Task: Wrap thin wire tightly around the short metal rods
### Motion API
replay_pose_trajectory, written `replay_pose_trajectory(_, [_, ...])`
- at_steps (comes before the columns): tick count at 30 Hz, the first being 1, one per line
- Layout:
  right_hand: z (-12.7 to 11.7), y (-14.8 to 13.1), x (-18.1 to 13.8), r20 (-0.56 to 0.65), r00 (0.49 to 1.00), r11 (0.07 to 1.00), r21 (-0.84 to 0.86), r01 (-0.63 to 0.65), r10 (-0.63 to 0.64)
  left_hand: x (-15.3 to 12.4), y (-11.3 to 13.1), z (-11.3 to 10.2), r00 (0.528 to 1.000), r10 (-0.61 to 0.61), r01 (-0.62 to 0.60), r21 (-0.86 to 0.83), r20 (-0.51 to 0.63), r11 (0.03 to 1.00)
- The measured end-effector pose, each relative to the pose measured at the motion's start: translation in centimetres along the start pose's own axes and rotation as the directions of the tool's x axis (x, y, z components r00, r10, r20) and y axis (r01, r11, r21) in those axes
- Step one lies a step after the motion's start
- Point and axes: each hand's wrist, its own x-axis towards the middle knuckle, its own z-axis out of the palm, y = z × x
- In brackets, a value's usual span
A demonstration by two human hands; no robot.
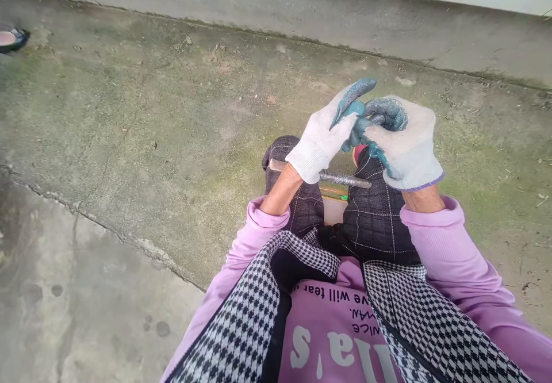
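Both my hands wear white knit gloves with blue-grey coated palms and meet just above my knees. My left hand (321, 138) has its forefinger stretched upward and holds nothing. The curled fingers of my right hand (405, 141) pinch the fingertips of the left glove. A ribbed metal rod (340, 177) lies across my knees under both wrists, and neither hand touches it. My legs are in dark checked trousers (379, 210), and my sleeves are lilac.
I sit on stained, mossy concrete ground (172, 130) with a crack (107, 228) running across at the left. A low concrete kerb (302, 9) borders the far side. Someone's shoe tip (11, 38) shows at the far left edge. A small wooden piece (332, 202) lies between my legs.
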Motion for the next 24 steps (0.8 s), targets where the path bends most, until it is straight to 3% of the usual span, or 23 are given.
replay_pose_trajectory(4, [0.4,0.0,0.4,-0.003,0.999,0.999,0.027,-0.032,0.032,-0.5,1.3,-0.1,0.992,-0.042,0.051,-0.068,0.122,0.996])
replay_pose_trajectory(9, [0.5,-0.6,0.3,-0.018,0.989,0.985,0.100,-0.143,0.145,-0.7,2.2,-0.3,0.990,-0.127,0.130,-0.034,0.065,0.991])
replay_pose_trajectory(17, [-0.4,0.6,-1.0,0.037,0.980,0.957,0.210,-0.198,0.195,-0.2,1.1,-0.4,0.998,-0.020,0.021,-0.021,0.057,1.000])
replay_pose_trajectory(21, [0.2,-0.2,-1.6,0.035,0.978,0.959,0.194,-0.206,0.204,0.1,0.4,-0.1,0.999,0.024,-0.024,0.014,-0.027,1.000])
replay_pose_trajectory(24, [0.6,-0.7,-1.6,0.020,0.984,0.972,0.154,-0.180,0.179,0.2,0.2,-0.1,0.997,0.075,-0.075,-0.007,0.003,0.997])
